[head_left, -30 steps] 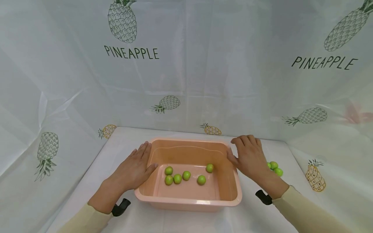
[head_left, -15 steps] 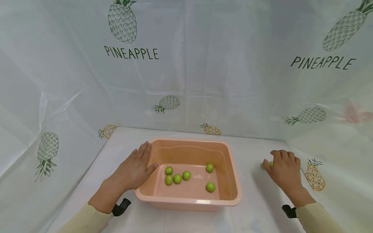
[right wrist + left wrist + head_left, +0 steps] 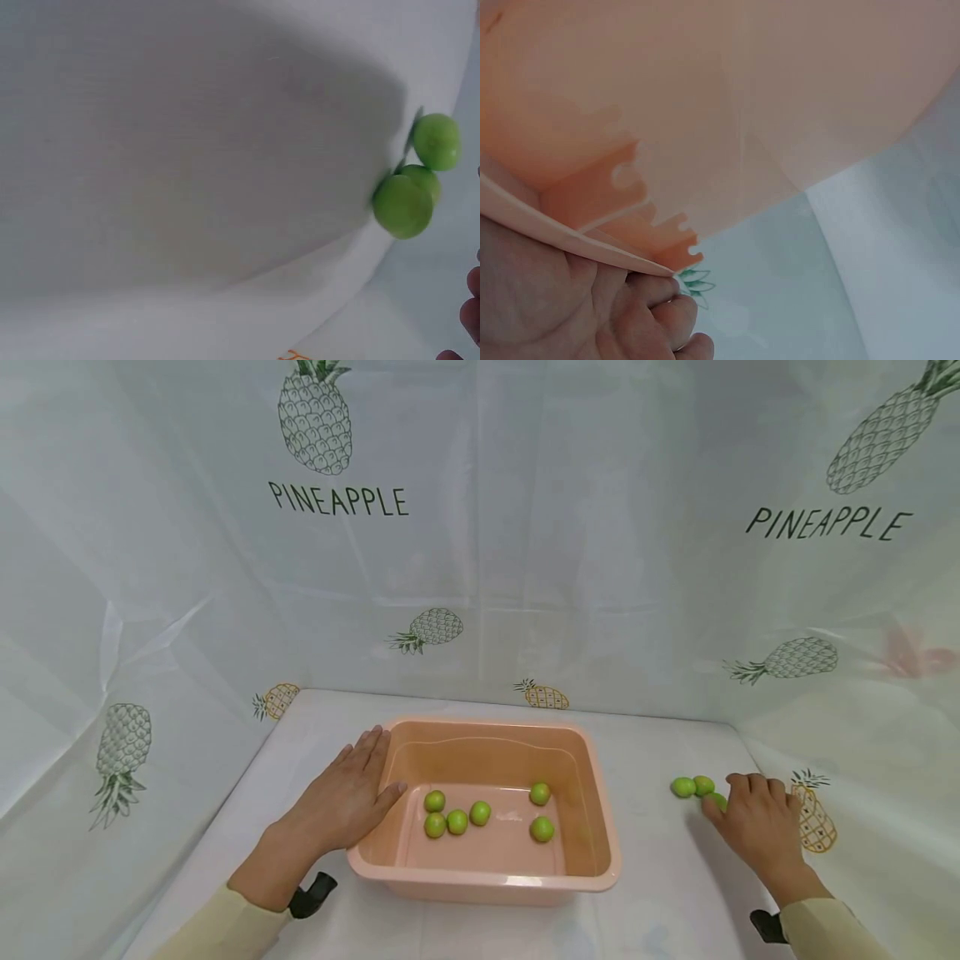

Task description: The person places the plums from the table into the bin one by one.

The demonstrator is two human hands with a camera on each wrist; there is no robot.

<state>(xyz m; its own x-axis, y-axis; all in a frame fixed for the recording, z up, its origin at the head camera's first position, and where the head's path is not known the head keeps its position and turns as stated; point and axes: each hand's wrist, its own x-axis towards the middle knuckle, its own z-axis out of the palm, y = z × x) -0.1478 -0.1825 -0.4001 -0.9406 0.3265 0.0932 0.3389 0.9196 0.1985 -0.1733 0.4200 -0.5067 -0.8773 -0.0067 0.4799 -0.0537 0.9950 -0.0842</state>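
Note:
A peach-coloured plastic basin (image 3: 480,881) stands in the middle of the table, with several small round green fruits (image 3: 481,812) on its floor. My left hand (image 3: 341,797) lies flat along the left rim, fingers straight and thumb over the inner side. The left wrist view shows its palm under the rim (image 3: 562,236). To the right of the basin lies a small group of green fruits (image 3: 683,787). My right hand (image 3: 761,827) hovers over the nearest green fruit (image 3: 403,208), fingers loosely bent and thumb overlapping it in the head view. Its fingertips (image 3: 471,315) show apart from the fruits in the right wrist view.
A white cloth covers the table (image 3: 637,743). White sheeting (image 3: 570,552) printed with pineapples rises behind the table and on both sides; its right side (image 3: 885,752) comes close to my right hand. Black straps (image 3: 311,895) sit at both wrists.
My right hand has moved from the basin's right rim out to the fruits on the right. One fruit in the basin has rolled rightward. My left hand has stayed put.

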